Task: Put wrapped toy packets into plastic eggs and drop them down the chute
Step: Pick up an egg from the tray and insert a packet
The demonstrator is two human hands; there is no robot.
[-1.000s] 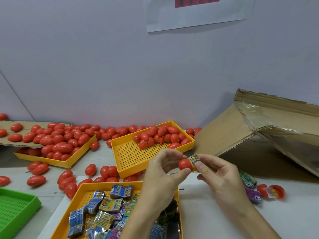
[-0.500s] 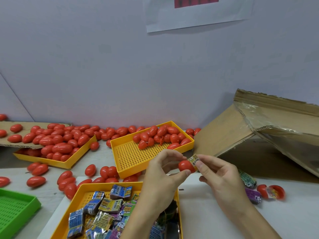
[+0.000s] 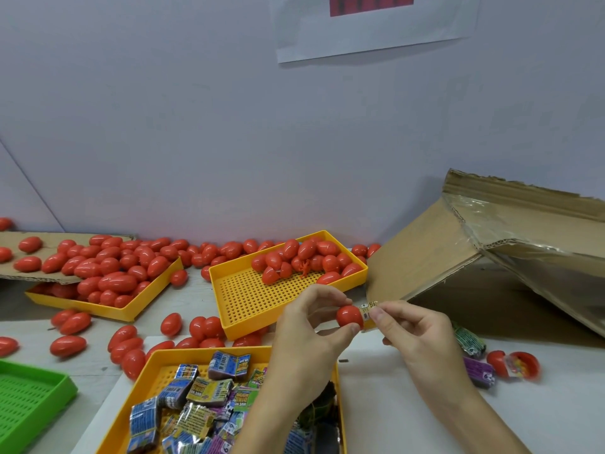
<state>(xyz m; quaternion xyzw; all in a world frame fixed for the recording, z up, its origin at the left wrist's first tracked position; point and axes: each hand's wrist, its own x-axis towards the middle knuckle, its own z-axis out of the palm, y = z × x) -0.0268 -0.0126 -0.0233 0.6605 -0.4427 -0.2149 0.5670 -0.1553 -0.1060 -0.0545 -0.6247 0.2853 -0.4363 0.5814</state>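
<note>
Hands meet just above the table, close to the viewer. The left hand (image 3: 314, 326) pinches a red plastic egg half (image 3: 349, 316) between thumb and curled fingers. The right hand (image 3: 415, 332) pinches a yellow wrapped toy packet (image 3: 368, 314) and holds it against the egg's open side; how far the packet sits inside is hard to tell, because fingertips cover the joint.

Below the hands, nearest of all, a yellow perforated tray (image 3: 157, 362) holds a heap of wrapped packets (image 3: 203, 398) in blue, yellow, purple and green. A green tray (image 3: 29, 394) shows at the bottom left corner. To the right of the right wrist, a green packet (image 3: 469, 340) and a purple packet (image 3: 479, 371) lie on the white table (image 3: 376, 388), and just beside them an opened red egg (image 3: 514, 363) with something colourful inside.

Further back, a second yellow tray (image 3: 248, 296) sits tilted behind the hands, with red eggs (image 3: 307, 257) bunched at its far end. Loose red eggs lie scattered on the table to the left of it. A third yellow tray (image 3: 108, 309), further left, is piled with more eggs, partly under a cardboard sheet (image 3: 19, 273).

On the right, a cardboard chute (image 3: 435, 247), taped with clear film, slopes down from the table's edge. Behind everything stands a pale wall (image 3: 229, 126) with a sheet of paper (image 3: 376, 31) pinned high up.
</note>
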